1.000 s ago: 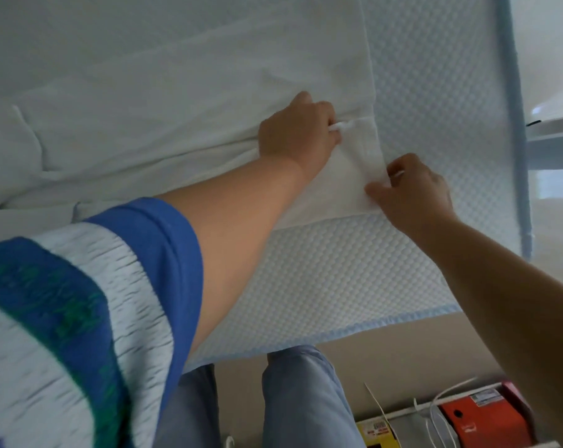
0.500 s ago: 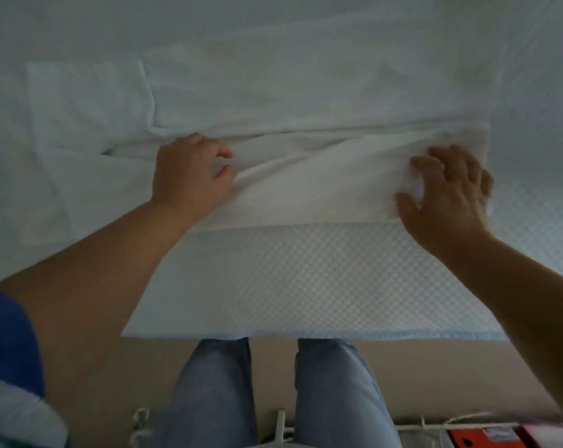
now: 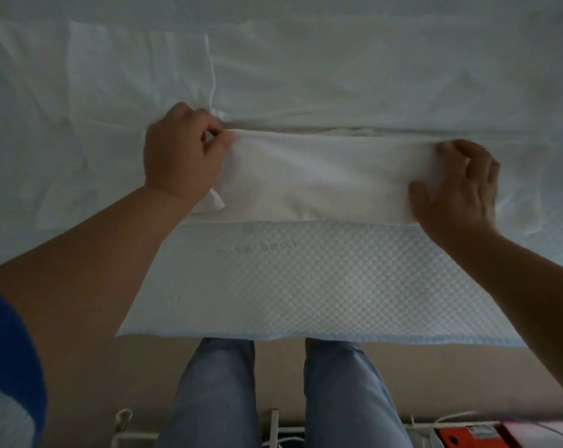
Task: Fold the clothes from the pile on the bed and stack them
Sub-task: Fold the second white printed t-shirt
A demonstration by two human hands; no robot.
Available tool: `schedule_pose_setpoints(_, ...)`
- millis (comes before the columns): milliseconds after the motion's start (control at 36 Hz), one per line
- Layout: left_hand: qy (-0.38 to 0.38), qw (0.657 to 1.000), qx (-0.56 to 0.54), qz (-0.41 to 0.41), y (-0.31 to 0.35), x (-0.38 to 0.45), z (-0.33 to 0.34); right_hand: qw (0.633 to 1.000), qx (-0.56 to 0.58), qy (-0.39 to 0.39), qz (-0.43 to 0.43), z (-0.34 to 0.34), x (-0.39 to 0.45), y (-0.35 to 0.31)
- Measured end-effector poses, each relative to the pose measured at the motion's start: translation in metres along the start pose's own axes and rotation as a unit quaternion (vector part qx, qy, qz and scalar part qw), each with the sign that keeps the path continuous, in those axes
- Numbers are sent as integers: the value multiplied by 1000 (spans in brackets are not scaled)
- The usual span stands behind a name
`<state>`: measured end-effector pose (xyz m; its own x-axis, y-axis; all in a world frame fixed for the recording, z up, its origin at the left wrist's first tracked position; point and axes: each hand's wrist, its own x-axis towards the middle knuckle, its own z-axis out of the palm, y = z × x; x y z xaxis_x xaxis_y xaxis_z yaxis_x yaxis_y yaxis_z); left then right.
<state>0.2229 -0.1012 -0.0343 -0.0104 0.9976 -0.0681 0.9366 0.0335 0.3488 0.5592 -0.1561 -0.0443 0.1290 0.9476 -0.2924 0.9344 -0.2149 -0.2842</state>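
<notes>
A white garment [image 3: 319, 176] lies spread across the bed [image 3: 306, 286], and everything here is placed from it. At the far left of the view, below and left of the garment, a blue sleeve [image 3: 8, 344] covers the person's upper arm. Left of the garment's folded band, a crumpled part of the same white cloth spreads over the bed with many creases. The left hand [image 3: 181, 156] sits at the left end of the band, its fingers curled and pinching the cloth's upper fold against the thumb. The band runs flat and fairly taut between the two hands, its near edge lying straight along the bed's quilted, dotted cover. Beyond the band, the rest of the garment stretches away from the person, smoother, with one long crease running parallel to it. The right hand [image 3: 461, 185] holds the right end of the band, fingers bent over the top edge and thumb pressed against the near side, gripping the cloth. Below the garment, past the bed's pale blue edge, the person's jeans-clad legs [image 3: 273, 399] stand on the floor, and at the lower right an orange box [image 3: 461, 438] shows.
</notes>
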Motion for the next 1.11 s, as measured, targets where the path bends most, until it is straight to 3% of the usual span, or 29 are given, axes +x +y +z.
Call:
schedule_pose_setpoints(222,-20,995,86,-44,16,2,25,993,-18,-51,105,9,-11,25)
schedule_pose_setpoints(333,38,991,-17,124,44,-8,17,989,-23,-69,127,5,-12,40)
schedule_pose_setpoints(389,-17,976,-72,206,63,-25,23,988,-33,-67,133,5,-13,46)
schedule_pose_setpoints(444,-113,963,-61,237,75,-43,38,986,-50,-70,141,5,-16,54)
schedule_pose_setpoints(500,-198,959,-4,201,79,-53,55,986,-64,-75,137,4,-17,63)
schedule_pose_setpoints(556,-219,964,45,146,74,-53,69,987,-73,-75,124,4,-16,72)
schedule_pose_setpoints(750,-182,975,57,112,81,-50,74,991,-53,-54,111,8,-15,84)
schedule_pose_setpoints(889,-94,976,1,195,102,-56,63,991,-38,-39,123,-5,-15,94)
schedule_pose_setpoints(1000,-242,960,62,127,114,-55,80,989,-63,-62,117,-17,-17,109)
schedule_pose_setpoints(1111,-249,960,88,99,119,-54,90,989,-46,-29,135,-24,-15,117)
